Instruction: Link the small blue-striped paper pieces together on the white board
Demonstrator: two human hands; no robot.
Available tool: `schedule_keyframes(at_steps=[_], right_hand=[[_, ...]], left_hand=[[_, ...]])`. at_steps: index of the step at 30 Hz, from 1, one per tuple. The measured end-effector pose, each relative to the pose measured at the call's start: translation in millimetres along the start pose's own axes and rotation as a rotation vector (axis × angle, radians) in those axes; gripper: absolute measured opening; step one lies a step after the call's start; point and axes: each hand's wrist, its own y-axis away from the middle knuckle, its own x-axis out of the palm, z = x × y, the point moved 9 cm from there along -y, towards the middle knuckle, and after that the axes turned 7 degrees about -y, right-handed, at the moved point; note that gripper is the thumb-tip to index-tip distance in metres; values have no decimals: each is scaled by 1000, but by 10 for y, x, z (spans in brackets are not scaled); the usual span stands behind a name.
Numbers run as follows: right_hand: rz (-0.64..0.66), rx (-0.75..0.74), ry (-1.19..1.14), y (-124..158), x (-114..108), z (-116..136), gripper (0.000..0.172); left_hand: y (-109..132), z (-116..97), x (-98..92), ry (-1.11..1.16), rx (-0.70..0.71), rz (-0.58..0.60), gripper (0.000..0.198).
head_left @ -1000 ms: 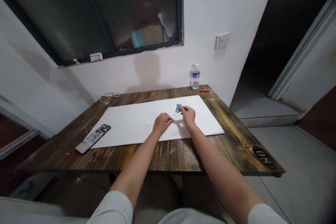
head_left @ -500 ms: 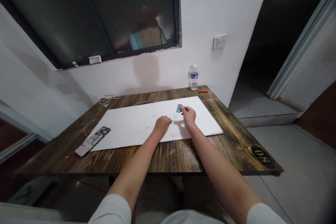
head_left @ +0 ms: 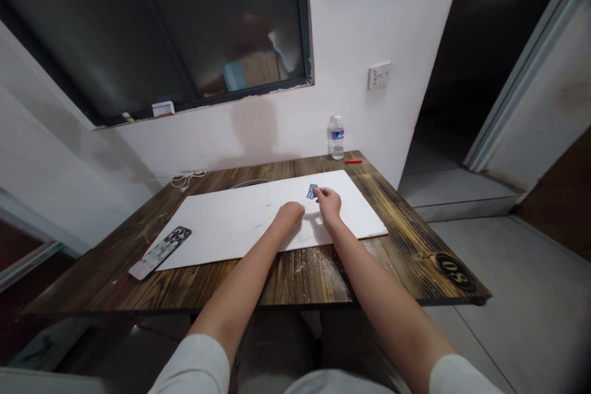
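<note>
My right hand point(head_left: 329, 203) pinches a small blue-and-white printed card point(head_left: 311, 191) between thumb and fingertips, raised just above a white board point(head_left: 231, 221). The print is too small to read. Close by on its left, my left hand point(head_left: 290, 214) is closed with the fingers curled inward over the board. Whatever it holds, if anything, is hidden by the hand. A faint pale, flat piece point(head_left: 305, 237) lies on the board below the two hands. Short dark marks show on the board to the left of my left hand.
A phone in a patterned case point(head_left: 160, 252) overlaps the board's left end. On the wooden table point(head_left: 406, 246) stand a water bottle point(head_left: 337, 138) and, beside it, a red pen-like stick point(head_left: 353, 161). A white cable point(head_left: 187, 178) lies at the back left. A round number plate point(head_left: 455, 272) marks the right corner.
My left hand has turned slightly, and the small thing visible at its fingertips is now mostly hidden. My right hand still holds the card in nearly the same place. The view has shifted a little.
</note>
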Motion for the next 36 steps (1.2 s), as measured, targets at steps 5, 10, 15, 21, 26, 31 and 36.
schedule_keyframes(at_steps=[5,10,15,21,26,31,36], right_hand=[[-1,13,7,11,2,28,40],[41,10,30,17,37,22,40],[83,-3,67,29,85,13,39],[145,-14,78,69,156,35,36],[151,-2,56,93,185,63,34],[177,18,53,113,247,67,29],[221,36,44,129,306,40,25]], left_hand=[[55,42,-10,4,-13,-42,29],[74,75,-16,20,-36,-88,26],[151,103,8,45,-96,-157,26],[247,223,-16,169,-116,-243,20],[313,514,-58,476,-166,-318,14],[411,759,-6,669,-261,-417,13],[497,896,-98,722,-259,-546,10]])
